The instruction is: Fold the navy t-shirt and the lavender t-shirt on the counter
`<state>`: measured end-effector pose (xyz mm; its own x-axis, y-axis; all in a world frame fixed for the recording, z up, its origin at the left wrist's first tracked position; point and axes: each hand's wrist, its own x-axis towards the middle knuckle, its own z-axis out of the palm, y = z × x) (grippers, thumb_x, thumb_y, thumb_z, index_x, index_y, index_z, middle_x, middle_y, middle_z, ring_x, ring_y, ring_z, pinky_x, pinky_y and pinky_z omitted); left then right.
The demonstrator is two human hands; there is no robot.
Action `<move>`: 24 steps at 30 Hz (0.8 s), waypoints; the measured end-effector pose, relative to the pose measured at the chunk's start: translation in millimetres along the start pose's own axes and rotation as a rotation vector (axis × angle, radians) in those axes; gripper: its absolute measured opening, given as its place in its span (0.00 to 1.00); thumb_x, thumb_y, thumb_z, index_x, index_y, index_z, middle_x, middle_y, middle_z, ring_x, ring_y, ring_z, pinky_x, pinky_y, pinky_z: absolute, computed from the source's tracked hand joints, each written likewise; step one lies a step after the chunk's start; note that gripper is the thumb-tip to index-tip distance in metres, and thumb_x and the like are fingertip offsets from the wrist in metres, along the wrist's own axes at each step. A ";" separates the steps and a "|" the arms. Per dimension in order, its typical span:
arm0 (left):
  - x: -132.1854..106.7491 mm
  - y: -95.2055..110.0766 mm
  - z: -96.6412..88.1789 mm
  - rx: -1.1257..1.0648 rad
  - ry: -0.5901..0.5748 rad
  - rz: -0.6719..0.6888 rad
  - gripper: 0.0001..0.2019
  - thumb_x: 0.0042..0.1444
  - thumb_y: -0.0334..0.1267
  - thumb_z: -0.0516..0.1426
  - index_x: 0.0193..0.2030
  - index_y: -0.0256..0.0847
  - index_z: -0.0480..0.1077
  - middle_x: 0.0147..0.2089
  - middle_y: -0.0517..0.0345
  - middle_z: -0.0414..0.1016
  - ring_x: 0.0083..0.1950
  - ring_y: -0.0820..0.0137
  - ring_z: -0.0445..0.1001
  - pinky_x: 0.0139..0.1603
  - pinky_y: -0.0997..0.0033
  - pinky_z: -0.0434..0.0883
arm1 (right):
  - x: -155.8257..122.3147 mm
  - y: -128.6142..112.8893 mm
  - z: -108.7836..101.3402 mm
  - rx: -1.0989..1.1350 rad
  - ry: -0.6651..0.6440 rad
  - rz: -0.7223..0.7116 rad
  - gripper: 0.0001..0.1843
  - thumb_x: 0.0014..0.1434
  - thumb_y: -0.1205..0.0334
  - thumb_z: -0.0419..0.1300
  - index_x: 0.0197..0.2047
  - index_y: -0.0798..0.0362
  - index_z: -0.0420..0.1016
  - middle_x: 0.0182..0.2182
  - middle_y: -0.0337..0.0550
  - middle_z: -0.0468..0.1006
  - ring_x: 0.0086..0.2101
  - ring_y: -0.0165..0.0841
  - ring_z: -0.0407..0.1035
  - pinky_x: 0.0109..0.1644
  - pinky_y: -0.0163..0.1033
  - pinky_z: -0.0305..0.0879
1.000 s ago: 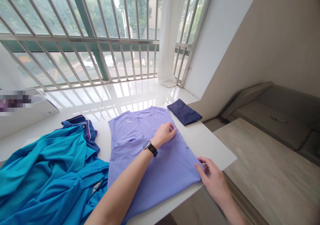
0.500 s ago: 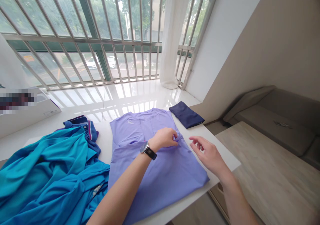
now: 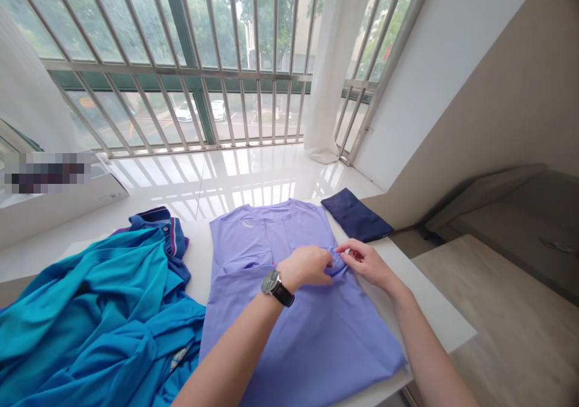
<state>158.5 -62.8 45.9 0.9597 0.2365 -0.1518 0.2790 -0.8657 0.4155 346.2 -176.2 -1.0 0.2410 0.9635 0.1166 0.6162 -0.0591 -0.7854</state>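
A lavender shirt (image 3: pixel 312 334) lies spread on the white surface in front of me, with its sleeves out of sight. My left hand (image 3: pixel 310 266), a watch (image 3: pixel 277 286) on its wrist, is closed on the shirt's fabric near the right edge. Just to the right, my right hand (image 3: pixel 367 263) pinches the same edge between thumb and forefinger, where the cloth bunches up. Beyond the shirt's upper right corner lies a folded navy cloth (image 3: pixel 357 215). Left of the shirt is a heap of teal and blue garments (image 3: pixel 113 310).
Behind the clothes, a glossy white sill (image 3: pixel 235 181) runs to a barred window (image 3: pixel 253 81) with a white curtain (image 3: pixel 332 75). At the far left stands a white box (image 3: pixel 97 190). A lower wood-grain tabletop (image 3: pixel 502 298) is at the right, and a dark sofa sits behind it.
My right hand has moved left onto the shirt's right edge and closed on the cloth there. My left hand stays on the fabric. The view has shifted slightly left.
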 end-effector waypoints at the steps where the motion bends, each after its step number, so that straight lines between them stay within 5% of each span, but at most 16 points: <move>1: -0.3 0.8 0.1 0.001 0.008 -0.026 0.14 0.53 0.43 0.58 0.46 0.43 0.72 0.38 0.52 0.77 0.38 0.61 0.77 0.37 0.68 0.71 | -0.3 -1.7 -1.2 0.002 -0.002 0.005 0.10 0.58 0.59 0.57 0.38 0.52 0.78 0.29 0.39 0.74 0.23 0.27 0.59 0.27 0.35 0.59; 4: -1.0 4.3 -0.5 0.005 0.061 -0.119 0.20 0.53 0.46 0.59 0.50 0.40 0.69 0.41 0.49 0.78 0.40 0.59 0.78 0.37 0.66 0.73 | -0.4 -4.9 -2.5 0.013 -0.025 0.016 0.11 0.56 0.64 0.56 0.39 0.53 0.78 0.31 0.40 0.76 0.24 0.28 0.61 0.28 0.35 0.60; 8: 0.8 11.7 -0.2 0.035 0.022 -0.203 0.20 0.55 0.55 0.56 0.41 0.39 0.74 0.39 0.46 0.79 0.41 0.55 0.79 0.39 0.63 0.74 | -0.5 -4.1 -2.3 0.025 -0.058 -0.049 0.17 0.51 0.70 0.54 0.42 0.51 0.78 0.33 0.40 0.75 0.25 0.28 0.61 0.29 0.35 0.60; 12: 2.9 17.2 2.3 0.080 0.014 -0.214 0.16 0.56 0.49 0.55 0.39 0.38 0.75 0.40 0.45 0.80 0.42 0.55 0.79 0.40 0.62 0.73 | -1.9 -4.4 -3.9 0.019 -0.028 -0.120 0.19 0.50 0.72 0.53 0.43 0.50 0.78 0.37 0.41 0.73 0.28 0.29 0.61 0.33 0.35 0.62; 16: 3.1 13.2 1.1 0.012 -0.003 -0.095 0.10 0.53 0.43 0.57 0.37 0.39 0.73 0.39 0.48 0.79 0.40 0.59 0.78 0.36 0.68 0.71 | -5.6 -12.6 -5.1 -0.025 -0.031 -0.141 0.17 0.53 0.69 0.56 0.44 0.49 0.78 0.43 0.44 0.73 0.32 0.30 0.64 0.37 0.37 0.65; 19: 3.4 6.1 -1.9 -0.122 0.002 0.048 0.09 0.51 0.40 0.59 0.39 0.41 0.72 0.38 0.54 0.79 0.37 0.64 0.76 0.34 0.72 0.68 | -9.4 -21.1 -5.5 -0.060 -0.119 -0.125 0.20 0.51 0.67 0.62 0.48 0.47 0.77 0.51 0.46 0.71 0.46 0.37 0.69 0.49 0.41 0.67; 24: 3.3 -1.5 -8.4 -0.343 -0.082 0.216 0.09 0.52 0.34 0.60 0.41 0.41 0.72 0.38 0.60 0.77 0.37 0.70 0.73 0.36 0.75 0.66 | -14.0 -26.4 -9.4 -0.008 -0.241 -0.098 0.20 0.49 0.61 0.68 0.47 0.47 0.78 0.59 0.48 0.68 0.57 0.44 0.65 0.63 0.48 0.60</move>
<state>161.4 -57.1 52.2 0.9955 0.0179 -0.0935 0.0799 -0.6912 0.7182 333.6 -190.6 23.9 -0.0053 0.9991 0.0425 0.6342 0.0362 -0.7723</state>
